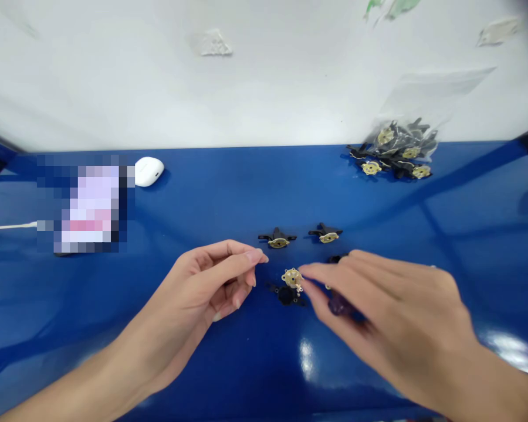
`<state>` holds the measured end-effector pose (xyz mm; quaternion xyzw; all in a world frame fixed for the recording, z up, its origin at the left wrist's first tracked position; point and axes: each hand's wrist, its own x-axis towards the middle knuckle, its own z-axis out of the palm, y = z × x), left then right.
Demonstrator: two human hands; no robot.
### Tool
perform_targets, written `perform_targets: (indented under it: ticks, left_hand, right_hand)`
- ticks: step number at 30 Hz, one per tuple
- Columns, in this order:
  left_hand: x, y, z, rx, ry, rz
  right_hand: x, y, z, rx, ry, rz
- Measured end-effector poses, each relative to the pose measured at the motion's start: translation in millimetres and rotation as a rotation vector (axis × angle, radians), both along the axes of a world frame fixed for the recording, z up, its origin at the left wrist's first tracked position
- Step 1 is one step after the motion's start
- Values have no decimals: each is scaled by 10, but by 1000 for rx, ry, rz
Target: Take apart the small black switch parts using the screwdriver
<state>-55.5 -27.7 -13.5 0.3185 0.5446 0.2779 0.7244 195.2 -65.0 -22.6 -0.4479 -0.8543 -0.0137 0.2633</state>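
Note:
My right hand pinches a gold round metal plate with small lugs around its rim, thumb and forefinger at its right edge. A dark purplish object, blurred, shows under the curled fingers of that hand. Just below the plate lies a black part with side arms. To the left, my left hand is raised with thumb and forefinger pressed together; anything between them is too small to make out. Beyond the hands sit two black brackets with gold plates, a left one and a right one. Another dark part is mostly hidden behind my right hand.
At the back right, a clear plastic bag of similar parts leans by the white wall, with several loose pieces in front. A blurred-out phone-like device with a white cable and a white case lie left on the blue table.

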Motion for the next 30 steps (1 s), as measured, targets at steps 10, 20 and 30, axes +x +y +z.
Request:
perform_targets:
  ticks: [10,20,30]
  left_hand:
    - [-17,6,-26,13,-2,-26]
    - [42,9,48,30,-204,46]
    - [47,-45,105,-118,-547,-36]
  right_hand:
    - [47,59,136,-278,208,-123]
    - [94,118,207,-242,302,-232]
    - [-98,16,156,-121,254,127]
